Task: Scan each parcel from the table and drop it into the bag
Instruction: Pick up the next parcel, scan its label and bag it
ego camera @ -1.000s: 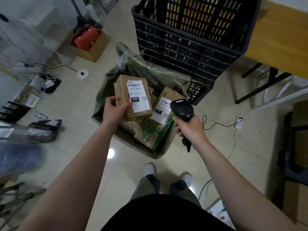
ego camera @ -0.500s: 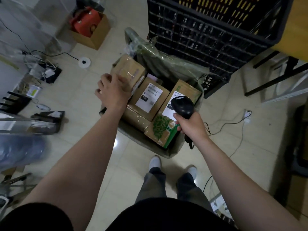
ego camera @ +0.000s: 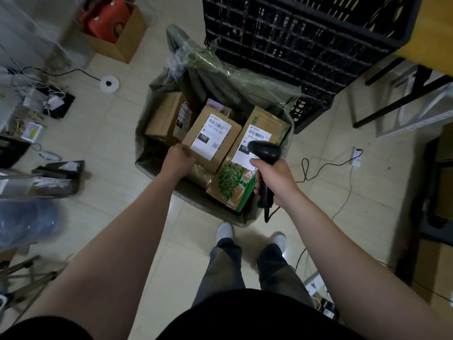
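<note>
A grey-green sack (ego camera: 152, 168) stands open on the floor in front of me, packed with several cardboard parcels. The parcel labelled 102 (ego camera: 212, 136) lies in the middle, one labelled 070 with a green tree print (ego camera: 266, 123) on its right, and another brown parcel (ego camera: 163, 118) at the left. My left hand (ego camera: 178, 158) hovers at the near corner of the 102 parcel, fingers loosely curled and holding nothing I can see. My right hand (ego camera: 278, 179) grips a black barcode scanner (ego camera: 266, 151) over the 070 parcel.
A black plastic crate (ego camera: 306, 45) stands just behind the sack, under a wooden table edge (ego camera: 431, 33). A cardboard box with a red object (ego camera: 110, 25) sits far left. The scanner cable and a power strip (ego camera: 356, 155) lie on the floor at right. My feet (ego camera: 225, 231) are close to the sack.
My left hand carried the 032 parcel into the sack's left side, let it go, and drew back toward the 102 parcel. The right hand keeps hold of the scanner.
</note>
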